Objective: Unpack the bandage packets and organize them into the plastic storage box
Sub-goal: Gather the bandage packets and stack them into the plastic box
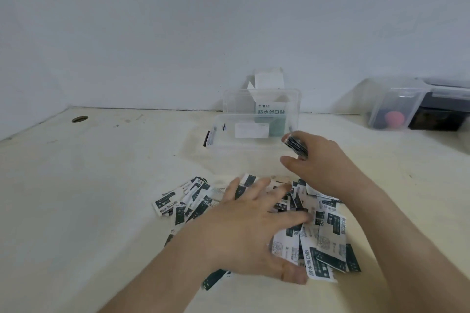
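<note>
Several white-and-dark-green bandage packets (328, 239) lie in a loose pile on the pale table. My left hand (244, 226) lies flat over the pile with fingers spread. My right hand (328, 162) hovers just above the pile's far side and grips a stack of packets (296, 145) between fingers and thumb, close to the front right corner of the clear plastic storage box (221, 140). The box is open, with its lid (292, 99) standing up behind, and a few packets lean at its left wall. An opened bandage carton (269, 109) stands behind the lid.
A second clear container (396, 109) with a red ball and dark items stands at the back right beside a black box (437, 117). A round cable hole (79, 119) is in the table at the far left. A white wall rises behind the table.
</note>
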